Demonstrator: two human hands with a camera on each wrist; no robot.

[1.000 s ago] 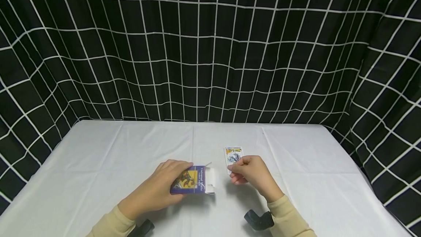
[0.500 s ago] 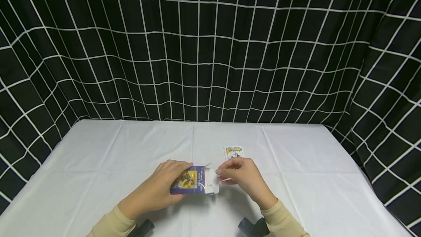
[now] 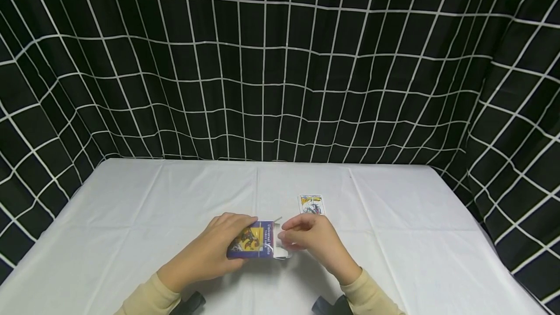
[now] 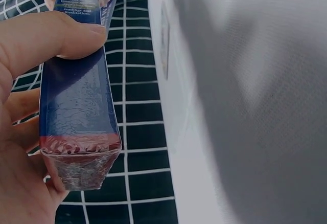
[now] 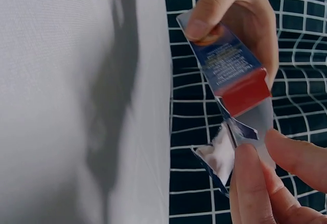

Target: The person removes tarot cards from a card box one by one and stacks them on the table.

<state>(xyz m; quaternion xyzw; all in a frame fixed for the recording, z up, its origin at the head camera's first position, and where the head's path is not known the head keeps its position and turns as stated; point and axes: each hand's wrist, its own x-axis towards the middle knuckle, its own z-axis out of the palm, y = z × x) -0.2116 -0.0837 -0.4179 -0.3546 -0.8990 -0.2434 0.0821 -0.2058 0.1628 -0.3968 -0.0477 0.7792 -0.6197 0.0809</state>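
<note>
My left hand [image 3: 214,249] grips a purple tarot card box [image 3: 247,244] from its left end, thumb along the narrow side in the left wrist view. The box's open end points right, with white flaps [image 3: 281,253] sticking out. At that end is my right hand [image 3: 317,242]. In the right wrist view its thumb and fingers pinch a pale end flap [image 5: 263,144], while another white flap [image 5: 220,152] hangs beside it. Behind the right hand lie tarot cards [image 3: 311,203], face up and partly covered. The inside of the box is hidden.
A white cloth covers the table [image 3: 175,193]. Behind and at the sides hangs a black curtain [image 3: 280,62] with a white grid. Dark wrist mounts [image 3: 190,303] sit below both hands.
My right hand has moved left from the cards to the box's open end, uncovering more of the top card. My left hand and the box have stayed nearly still.
</note>
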